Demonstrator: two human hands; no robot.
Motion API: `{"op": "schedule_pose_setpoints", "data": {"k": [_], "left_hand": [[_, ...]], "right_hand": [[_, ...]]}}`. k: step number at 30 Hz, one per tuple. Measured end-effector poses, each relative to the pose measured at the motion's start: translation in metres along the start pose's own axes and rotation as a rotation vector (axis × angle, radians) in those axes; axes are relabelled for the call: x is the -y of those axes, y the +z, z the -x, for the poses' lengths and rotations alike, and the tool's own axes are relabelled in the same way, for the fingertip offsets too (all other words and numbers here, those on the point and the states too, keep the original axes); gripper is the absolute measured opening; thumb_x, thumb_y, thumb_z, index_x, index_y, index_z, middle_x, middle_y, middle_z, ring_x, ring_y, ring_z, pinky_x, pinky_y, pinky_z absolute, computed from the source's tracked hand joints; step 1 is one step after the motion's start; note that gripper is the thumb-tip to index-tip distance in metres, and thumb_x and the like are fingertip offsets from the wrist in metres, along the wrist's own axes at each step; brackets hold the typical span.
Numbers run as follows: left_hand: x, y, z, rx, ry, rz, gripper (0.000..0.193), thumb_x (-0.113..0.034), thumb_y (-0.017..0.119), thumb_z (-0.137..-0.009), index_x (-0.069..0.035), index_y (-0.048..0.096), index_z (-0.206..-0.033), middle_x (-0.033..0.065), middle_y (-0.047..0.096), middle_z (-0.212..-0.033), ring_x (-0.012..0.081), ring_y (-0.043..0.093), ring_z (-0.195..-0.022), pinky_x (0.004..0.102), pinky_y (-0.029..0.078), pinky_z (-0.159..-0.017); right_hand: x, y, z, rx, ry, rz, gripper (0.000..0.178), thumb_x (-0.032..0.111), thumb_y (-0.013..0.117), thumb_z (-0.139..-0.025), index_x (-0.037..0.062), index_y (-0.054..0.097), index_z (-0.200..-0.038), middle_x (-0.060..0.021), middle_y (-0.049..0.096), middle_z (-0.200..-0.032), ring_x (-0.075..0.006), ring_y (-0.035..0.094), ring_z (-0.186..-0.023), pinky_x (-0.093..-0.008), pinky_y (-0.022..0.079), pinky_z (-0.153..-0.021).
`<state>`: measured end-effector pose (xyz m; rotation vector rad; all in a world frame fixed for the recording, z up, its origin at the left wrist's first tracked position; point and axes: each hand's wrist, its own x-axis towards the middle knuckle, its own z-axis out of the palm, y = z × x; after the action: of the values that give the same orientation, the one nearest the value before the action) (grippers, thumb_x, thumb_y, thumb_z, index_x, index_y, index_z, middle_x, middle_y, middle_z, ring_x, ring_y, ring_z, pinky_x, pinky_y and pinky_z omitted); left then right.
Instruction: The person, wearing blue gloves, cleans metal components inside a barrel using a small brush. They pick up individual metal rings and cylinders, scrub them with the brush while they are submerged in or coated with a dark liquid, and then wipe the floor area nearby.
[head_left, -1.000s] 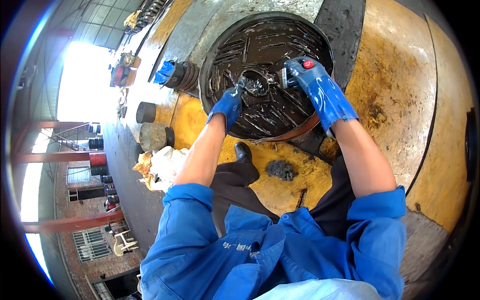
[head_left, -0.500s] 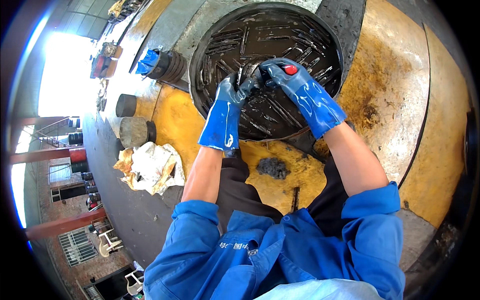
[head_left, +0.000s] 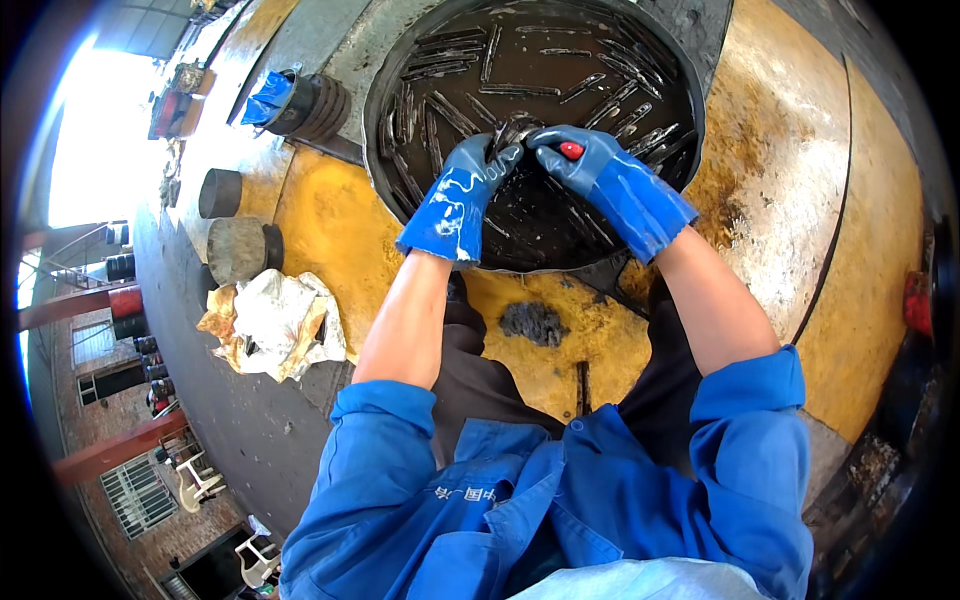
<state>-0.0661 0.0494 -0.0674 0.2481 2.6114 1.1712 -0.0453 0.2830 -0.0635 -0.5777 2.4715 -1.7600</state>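
Both my hands wear long blue rubber gloves and work over a wide round black tub [head_left: 374,140] of dark liquid. My left hand [head_left: 466,188] is closed on a dark, wet piece [head_left: 515,128] whose kind I cannot make out. Close beside it, my right hand [head_left: 603,175] is curled around a tool with a red handle [head_left: 571,150]; the tool's working end is hidden at the dark piece. Several dark, shiny strips [head_left: 520,90] lie in the liquid around my hands.
On the left stand a dark bucket with blue plastic [head_left: 290,103], two short cylinders, the nearer a grey one [head_left: 237,250], and a crumpled white sack [head_left: 285,325]. A dark clump [head_left: 533,323] lies between my legs on the yellow-stained floor sheet [head_left: 510,370].
My hands have drawn slightly apart, and more of the dark piece shows between them. The right hand still grips the red handle. The whole view has shifted a little.
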Motion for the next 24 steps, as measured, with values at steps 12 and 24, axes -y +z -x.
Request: {"op": "schedule_pose_setpoints", "data": {"k": [12, 24], "left_hand": [[0.012, 0.028, -0.011, -0.174, 0.04, -0.113, 0.046, -0.036, 0.074, -0.094, 0.002, 0.07, -0.121, 0.0264, 0.073, -0.109, 0.0395, 0.071, -0.105, 0.0424, 0.053, -0.091], [-0.013, 0.02, -0.014, -0.052, -0.154, 0.15, 0.04, -0.032, 0.072, -0.098, 0.003, 0.071, -0.119, 0.0205, 0.076, -0.109, 0.0274, 0.072, -0.096, 0.0388, 0.053, -0.087]], "right_hand": [[-0.022, -0.006, 0.001, 0.099, 0.099, 0.101, 0.029, 0.026, 0.07, -0.093, 0.0129, 0.072, -0.119, -0.0142, 0.074, -0.114, -0.0336, 0.071, -0.106, -0.0412, 0.056, -0.092], [0.001, -0.016, 0.012, 0.135, 0.104, 0.278, 0.024, 0.019, 0.07, -0.095, 0.0113, 0.073, -0.118, -0.0131, 0.075, -0.112, -0.0275, 0.072, -0.105, -0.0376, 0.056, -0.093]]}}
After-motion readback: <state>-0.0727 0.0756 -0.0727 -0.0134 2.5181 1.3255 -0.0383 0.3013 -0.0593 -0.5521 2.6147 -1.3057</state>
